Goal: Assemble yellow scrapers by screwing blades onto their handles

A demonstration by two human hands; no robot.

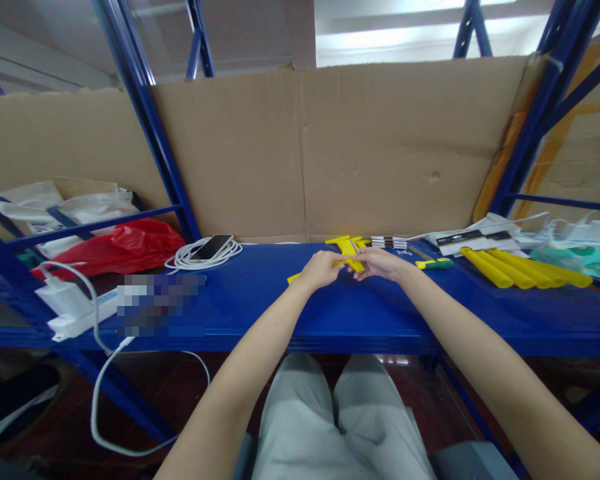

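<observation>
Over the blue shelf top, both of my hands hold a yellow plastic scraper [351,249]; its wider head points away from me. My left hand [321,269] is closed round its lower part, and a yellow handle end [293,278] sticks out left of that hand. With thumb and fingers, my right hand [377,263] pinches the scraper's right side. Fingers cover much of the piece. Another yellow plastic part [336,240] shows just behind it. Right of my right hand lies a green and yellow screwdriver [435,265].
Several yellow tubes [520,268] lie at right, near black-and-white packs [455,241]. Small striped packets [389,242] sit behind my right hand. At left are a phone [213,247], a coiled white cable [180,259], a red bag [125,247] and a power strip [85,320]. Cardboard [380,153] closes the back.
</observation>
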